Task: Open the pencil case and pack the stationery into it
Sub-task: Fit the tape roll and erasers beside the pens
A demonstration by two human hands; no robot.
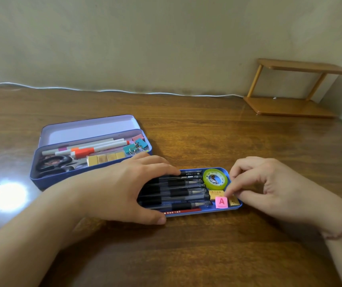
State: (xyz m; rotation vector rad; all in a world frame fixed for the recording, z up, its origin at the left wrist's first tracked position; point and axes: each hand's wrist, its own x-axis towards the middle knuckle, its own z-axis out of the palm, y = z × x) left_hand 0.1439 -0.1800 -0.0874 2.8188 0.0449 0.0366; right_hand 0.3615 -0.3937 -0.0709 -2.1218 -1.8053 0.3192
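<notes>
An open blue tin pencil case (48,180) stands left of centre with its lilac lid (87,129) tipped back. It holds scissors (52,165), white markers (95,146), staple bars (106,158) and binder clips (136,147). In front lies a shallow blue tray (236,206) with several black pens (178,191), a green tape roll (215,179) and a yellow eraser (215,192). My left hand (122,189) grips the tray's left end across the pens. My right hand (269,183) pinches a pink eraser marked A (221,201) at the tray's right end.
The wooden desk (186,255) runs back to a beige wall. A small two-tier wooden shelf (290,88) stands at the back right. A white cable (104,90) lies along the desk's far edge. A bright light glare (9,196) marks the desk at the left.
</notes>
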